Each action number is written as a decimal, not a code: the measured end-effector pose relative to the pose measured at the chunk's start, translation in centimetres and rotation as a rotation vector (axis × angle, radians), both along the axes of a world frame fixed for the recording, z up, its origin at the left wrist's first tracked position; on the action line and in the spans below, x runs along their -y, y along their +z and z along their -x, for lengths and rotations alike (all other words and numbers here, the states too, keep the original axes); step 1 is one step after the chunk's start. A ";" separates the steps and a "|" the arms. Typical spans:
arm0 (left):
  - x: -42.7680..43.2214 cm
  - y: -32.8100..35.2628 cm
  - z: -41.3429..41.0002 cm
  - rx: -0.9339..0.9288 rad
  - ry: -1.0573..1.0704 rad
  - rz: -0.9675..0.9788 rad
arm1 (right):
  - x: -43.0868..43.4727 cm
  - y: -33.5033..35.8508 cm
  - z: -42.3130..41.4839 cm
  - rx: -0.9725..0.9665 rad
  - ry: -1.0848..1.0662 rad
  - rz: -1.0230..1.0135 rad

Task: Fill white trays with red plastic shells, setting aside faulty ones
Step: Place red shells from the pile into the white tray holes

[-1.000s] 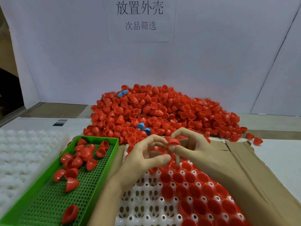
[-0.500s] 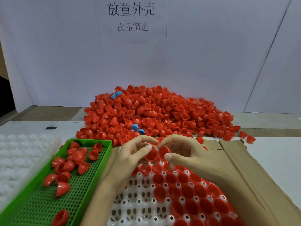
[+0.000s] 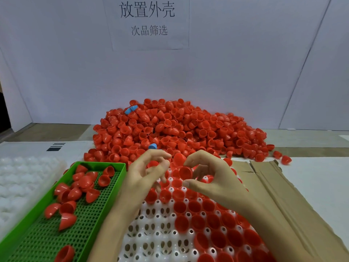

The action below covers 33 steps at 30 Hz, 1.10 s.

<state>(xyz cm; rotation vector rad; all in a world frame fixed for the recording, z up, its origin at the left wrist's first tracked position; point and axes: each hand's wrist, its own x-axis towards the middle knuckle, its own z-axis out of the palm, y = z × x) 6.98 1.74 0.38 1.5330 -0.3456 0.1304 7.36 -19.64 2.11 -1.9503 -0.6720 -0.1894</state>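
Pinching a red shell (image 3: 186, 172) in the right grip (image 3: 213, 178), forefinger on top, thumb underneath, just above the white tray (image 3: 151, 233). Curling the left grip (image 3: 143, 173) round a second shell (image 3: 152, 164), close beside. Red cups along the tray's right half, bare sockets on the left. Left of that, a green bin (image 3: 43, 241) with loose shells. Behind, on the tabletop (image 3: 311, 140), the big red pile (image 3: 179, 129) with blue pieces (image 3: 130, 110) mixed in.

A paper sign (image 3: 149, 21) with printed characters hangs at twelve o'clock; flattened brown cardboard (image 3: 283, 195) lies on the table (image 3: 324, 178) — four o'clock.
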 end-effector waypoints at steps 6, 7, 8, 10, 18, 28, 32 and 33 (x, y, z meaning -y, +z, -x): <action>1.3 0.0 0.3 0.031 -0.003 -0.273 | -0.3 -0.2 0.1 0.127 0.012 0.094; 1.3 0.0 0.3 0.049 0.004 -0.273 | -0.3 -0.2 0.2 0.134 0.021 0.105; 1.2 0.0 0.3 0.063 0.011 -0.266 | -0.3 -0.2 0.3 0.133 0.031 0.111; 1.1 0.1 0.3 0.059 0.041 -0.225 | -0.5 -0.2 0.5 0.119 0.048 0.090; -3.3 1.8 2.4 -0.007 0.444 -0.358 | 0.4 0.2 0.1 0.111 -0.146 -0.165; -4.2 3.0 6.5 -0.230 0.397 -1.249 | 0.7 -0.2 -0.4 0.052 -0.133 -0.271; -3.6 2.4 6.3 -0.281 0.329 -1.353 | 0.7 0.0 -0.3 0.031 -0.117 -0.287; -3.5 2.2 6.2 -0.276 0.323 -1.368 | 0.7 0.0 -0.3 0.027 -0.114 -0.287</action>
